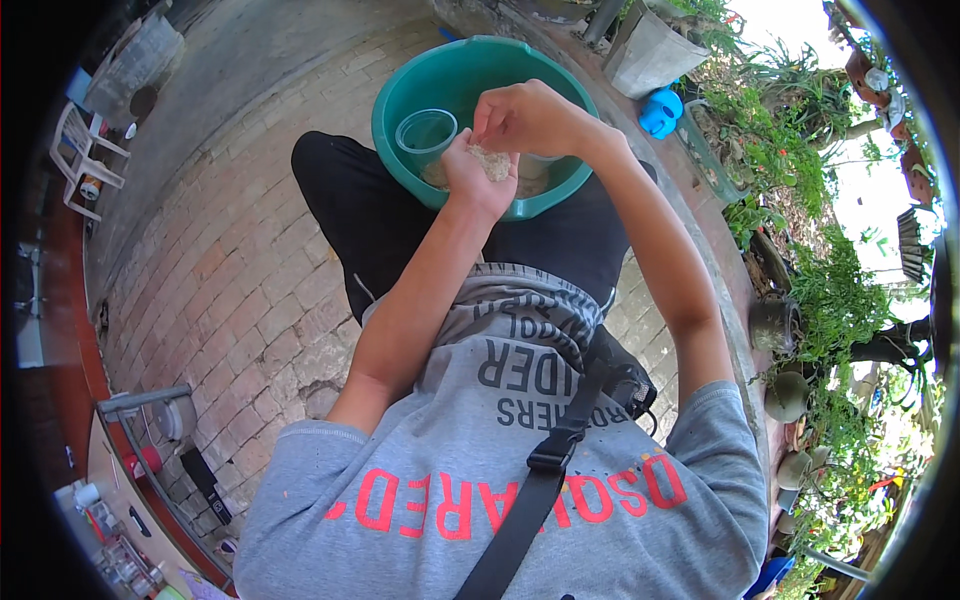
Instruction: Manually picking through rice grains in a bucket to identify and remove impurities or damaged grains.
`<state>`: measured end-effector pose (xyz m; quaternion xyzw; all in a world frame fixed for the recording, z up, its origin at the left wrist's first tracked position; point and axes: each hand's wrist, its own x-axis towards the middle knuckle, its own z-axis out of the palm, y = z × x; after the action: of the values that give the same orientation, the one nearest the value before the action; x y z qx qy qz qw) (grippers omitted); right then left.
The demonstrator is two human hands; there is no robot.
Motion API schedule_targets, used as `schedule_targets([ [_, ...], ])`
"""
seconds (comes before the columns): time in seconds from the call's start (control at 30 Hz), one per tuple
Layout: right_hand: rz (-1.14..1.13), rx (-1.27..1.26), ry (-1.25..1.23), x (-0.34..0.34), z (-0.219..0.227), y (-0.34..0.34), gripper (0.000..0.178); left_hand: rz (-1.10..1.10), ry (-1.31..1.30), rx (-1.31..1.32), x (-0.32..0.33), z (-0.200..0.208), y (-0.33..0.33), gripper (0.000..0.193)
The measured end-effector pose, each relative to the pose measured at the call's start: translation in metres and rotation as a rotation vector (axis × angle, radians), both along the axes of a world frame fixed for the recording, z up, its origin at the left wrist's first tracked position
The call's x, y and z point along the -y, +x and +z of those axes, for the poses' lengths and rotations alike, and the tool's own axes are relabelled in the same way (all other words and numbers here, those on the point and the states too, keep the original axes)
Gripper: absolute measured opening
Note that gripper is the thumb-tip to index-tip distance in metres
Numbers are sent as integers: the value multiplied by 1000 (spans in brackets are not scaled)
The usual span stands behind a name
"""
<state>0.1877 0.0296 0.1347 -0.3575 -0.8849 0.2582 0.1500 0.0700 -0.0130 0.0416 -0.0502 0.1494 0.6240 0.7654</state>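
Note:
A large green plastic basin [480,62] rests at my lap between my bent knees. Over its near side, my left hand [472,182] is cupped palm up around a small heap of pale grains that look like rice [494,163]. Just above it, my right hand [535,115] bends down with fingertips pinched together; whatever they hold is too small to make out. A clear round plastic container [426,125] sits inside the basin, left of my hands. More pale grain lies on the basin's bottom, and a second pale container is partly hidden under my right hand.
Paving bricks [245,265] cover the ground around me. A white plastic chair [90,160] stands at the far left. On the right, a blue plastic object [660,112], a grey planter [652,52] and potted plants [820,290] line the curb.

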Motion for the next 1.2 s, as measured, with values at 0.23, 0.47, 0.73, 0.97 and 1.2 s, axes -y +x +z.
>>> schedule_targets([
  [0.23, 18, -98, -29, -2, -5, 4, 20, 9, -22, -11, 0, 0, 0, 32],
  [0.47, 20, -47, 1, 3, -7, -1, 18, -15, 18, -38, -1, -5, -2, 33],
  [0.73, 36, -109, -38, -5, -9, 10, 16, 12, -59, 11, 0, 3, 1, 34],
  [0.97, 17, -373, -417, -10, -14, 17, 15, 4, 0, 53, 2, 4, 0, 36],
  [1.2, -62, -369, -425, -9, -13, 8, 19, 3, -8, 53, 0, 2, -1, 39],
])
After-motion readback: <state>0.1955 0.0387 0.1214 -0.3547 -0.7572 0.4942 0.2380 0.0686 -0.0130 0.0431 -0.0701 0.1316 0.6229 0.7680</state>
